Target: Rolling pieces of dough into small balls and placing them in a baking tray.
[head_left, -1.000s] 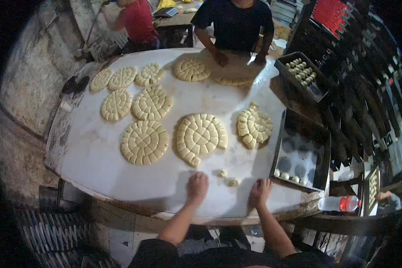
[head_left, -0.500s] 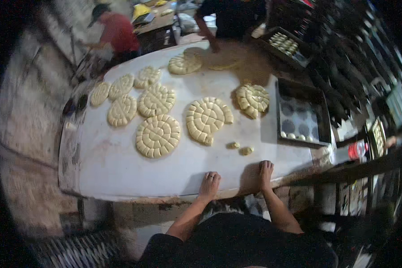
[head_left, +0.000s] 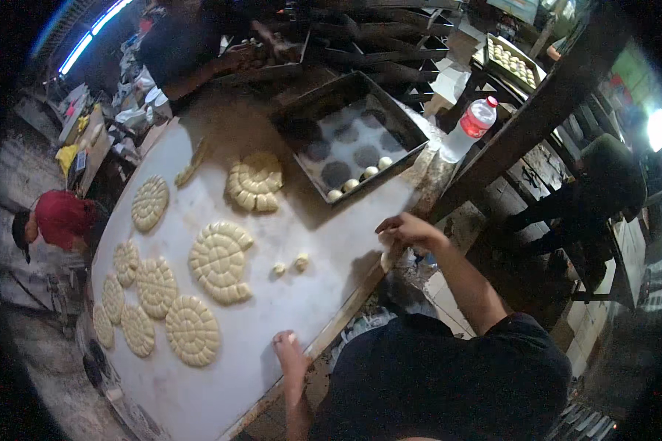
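Note:
My left hand is low on the white table by its front edge, fingers curled with a small pale spot at the tips that I cannot make out. My right hand is raised near the edge, fingers loosely bent and apart, holding nothing visible. Two small dough lumps lie between my hands and a scored dough round. Several other scored rounds lie to the left. Beyond my right hand is a dark baking tray with several dough balls along one side.
A plastic bottle stands by the tray. A dark beam runs diagonally at right. A co-worker's arm reaches over a tray at top; a person in red is at left, another person at right. A tray of dough sits behind.
The view has swung to the right, bringing the bottle and beam higher in frame. My right hand has risen along the table edge toward the tray, its fingers looser. The far co-worker's arm has moved.

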Demonstrator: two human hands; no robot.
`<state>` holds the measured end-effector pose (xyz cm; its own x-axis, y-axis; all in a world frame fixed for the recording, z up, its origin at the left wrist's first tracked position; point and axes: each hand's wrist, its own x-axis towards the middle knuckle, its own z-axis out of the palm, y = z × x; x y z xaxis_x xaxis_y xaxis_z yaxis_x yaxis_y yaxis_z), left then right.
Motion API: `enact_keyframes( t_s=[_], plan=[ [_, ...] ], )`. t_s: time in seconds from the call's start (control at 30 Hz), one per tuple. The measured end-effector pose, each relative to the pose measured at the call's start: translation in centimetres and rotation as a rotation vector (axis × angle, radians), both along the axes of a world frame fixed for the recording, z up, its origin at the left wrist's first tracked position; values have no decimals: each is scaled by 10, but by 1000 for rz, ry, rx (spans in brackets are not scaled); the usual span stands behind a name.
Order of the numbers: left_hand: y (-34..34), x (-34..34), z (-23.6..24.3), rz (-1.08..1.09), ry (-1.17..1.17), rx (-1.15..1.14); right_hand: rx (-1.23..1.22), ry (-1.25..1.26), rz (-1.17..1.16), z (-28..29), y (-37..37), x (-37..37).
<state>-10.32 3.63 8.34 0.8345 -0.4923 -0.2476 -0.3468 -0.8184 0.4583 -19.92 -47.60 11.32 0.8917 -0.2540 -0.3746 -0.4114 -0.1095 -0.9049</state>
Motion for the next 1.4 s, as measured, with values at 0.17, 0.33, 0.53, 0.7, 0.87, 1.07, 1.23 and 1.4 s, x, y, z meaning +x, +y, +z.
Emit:
enact_keyframes(
  t_s=[0.17, 0.33, 0.53, 0.7, 0.87, 1.07, 1.23, 1.4],
  plan=[
    [-105, 49, 53, 471, 483, -388, -713, -65, 6, 26, -176, 50],
    [-336, 102, 68, 58, 553, -689, -996, 136, 206, -2, -266, 110],
    [-594, 111, 22, -312, 243, -512, -849, 389, 290, -14, -263, 102],
    [-664, 105, -5, -560, 203, -169, -889, -350, -314, 29, -218, 20],
    [-655, 93, 14, -565, 232, 17, -787, -221, -342, 19, -197, -15],
    [-537, 77, 40, -371, -96, -279, -1097, -185, -53, -19, -223, 68],
    [-297, 67, 29, 49, -279, -249, -1224, 16, 38, 10, -194, 106],
    [-64, 37, 1, 633, -92, 151, -780, -341, -237, 27, -52, 124]
  ],
)
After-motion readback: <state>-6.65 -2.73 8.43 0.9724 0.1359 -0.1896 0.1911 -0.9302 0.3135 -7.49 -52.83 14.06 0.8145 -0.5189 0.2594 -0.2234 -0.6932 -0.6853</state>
